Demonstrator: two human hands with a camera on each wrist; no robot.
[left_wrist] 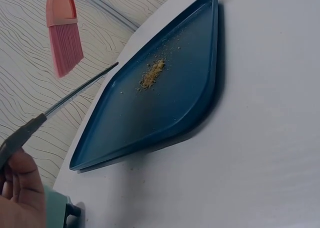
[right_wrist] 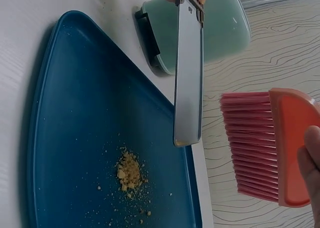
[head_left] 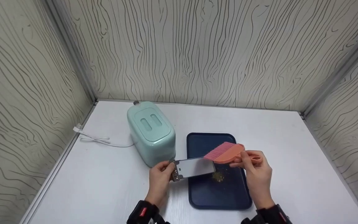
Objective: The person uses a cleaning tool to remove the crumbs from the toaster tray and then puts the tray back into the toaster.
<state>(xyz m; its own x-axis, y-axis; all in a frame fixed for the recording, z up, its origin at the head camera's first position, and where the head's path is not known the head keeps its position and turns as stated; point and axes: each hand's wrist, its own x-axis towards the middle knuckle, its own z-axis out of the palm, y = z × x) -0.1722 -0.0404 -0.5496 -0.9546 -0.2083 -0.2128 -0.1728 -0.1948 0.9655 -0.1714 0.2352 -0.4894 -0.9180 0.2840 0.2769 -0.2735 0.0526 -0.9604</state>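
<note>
"Crumb tray: where, and how held?"

"In midair, with the right end over the blue tray and the left end beside the near end of the toaster. Pinched at that left end by the left hand."

"And the brush?"

"Clamped by the handle in the right hand, bristles pointing left, raised clear of the metal."

"How best to sweep, judging from that?"

"Probably by dipping the right end a little, then stroking left to right with light, flat passes. Keep the left pinch firm to prevent twisting."

"And to avoid a mess?"

"Stay low, right above the blue tray, near the small heap of crumbs. Avoid flicking back leftward onto the table."

"Any crumbs on the metal itself?"

"Too fine to tell. Best to brush the corners anyway."
</note>
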